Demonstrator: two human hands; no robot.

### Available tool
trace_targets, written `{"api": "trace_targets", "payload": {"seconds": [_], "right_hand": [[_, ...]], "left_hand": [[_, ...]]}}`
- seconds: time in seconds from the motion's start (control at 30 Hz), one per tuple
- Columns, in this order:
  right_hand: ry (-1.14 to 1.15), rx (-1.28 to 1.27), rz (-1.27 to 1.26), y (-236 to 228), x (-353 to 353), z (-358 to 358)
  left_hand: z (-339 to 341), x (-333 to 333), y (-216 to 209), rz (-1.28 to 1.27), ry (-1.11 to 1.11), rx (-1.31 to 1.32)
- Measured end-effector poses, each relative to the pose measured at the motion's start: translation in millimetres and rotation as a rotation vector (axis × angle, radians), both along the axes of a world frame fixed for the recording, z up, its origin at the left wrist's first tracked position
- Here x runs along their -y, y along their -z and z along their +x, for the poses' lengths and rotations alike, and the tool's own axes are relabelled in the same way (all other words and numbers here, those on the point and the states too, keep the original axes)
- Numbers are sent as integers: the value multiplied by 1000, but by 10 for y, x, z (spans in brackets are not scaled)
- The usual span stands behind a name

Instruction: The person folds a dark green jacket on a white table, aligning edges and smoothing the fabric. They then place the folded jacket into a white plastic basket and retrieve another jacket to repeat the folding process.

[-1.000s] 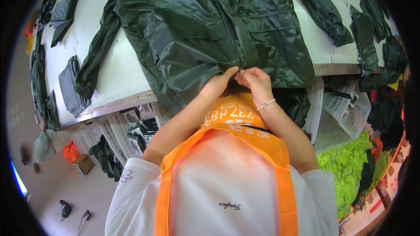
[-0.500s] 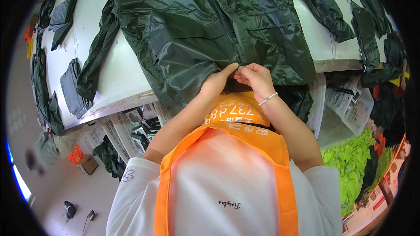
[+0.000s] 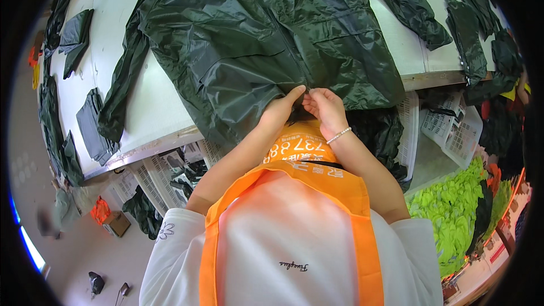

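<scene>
A dark green rain jacket lies spread on the white table, its hem hanging over the front edge toward me. Down its middle runs a zipper. At the zipper's bottom end, my left hand is closed, thumb and fingers pinching the jacket's hem. Right beside it my right hand, with a beaded bracelet on the wrist, pinches the zipper end too. The two sets of fingertips nearly touch. The small zipper parts between them are hidden by the fingers.
Folded dark green garments lie along the table's left side, with more garments at the right. Below the table edge are newspaper-lined shelves. A bright yellow-green fabric heap lies at lower right; a cardboard box stands on the floor.
Both hands stay at the zipper's lower end with only slight finger movement. The view has shifted a little, and the jacket sits slightly farther left in it.
</scene>
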State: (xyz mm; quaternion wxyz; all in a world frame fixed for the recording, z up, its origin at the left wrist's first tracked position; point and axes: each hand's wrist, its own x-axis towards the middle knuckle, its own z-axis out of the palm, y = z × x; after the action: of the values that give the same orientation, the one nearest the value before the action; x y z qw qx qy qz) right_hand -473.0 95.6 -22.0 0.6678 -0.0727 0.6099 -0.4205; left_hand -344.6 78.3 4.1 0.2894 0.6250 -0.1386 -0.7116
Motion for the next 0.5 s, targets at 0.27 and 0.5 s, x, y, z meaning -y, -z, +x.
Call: {"api": "trace_targets", "payload": {"seconds": [0.27, 0.5], "right_hand": [[-20, -31, -47, -2, -42, -6], [4, -45, -68, -43, -59, 16]], "left_hand": [[13, -46, 177, -62, 59, 52], [11, -56, 177, -61, 82, 103]]}}
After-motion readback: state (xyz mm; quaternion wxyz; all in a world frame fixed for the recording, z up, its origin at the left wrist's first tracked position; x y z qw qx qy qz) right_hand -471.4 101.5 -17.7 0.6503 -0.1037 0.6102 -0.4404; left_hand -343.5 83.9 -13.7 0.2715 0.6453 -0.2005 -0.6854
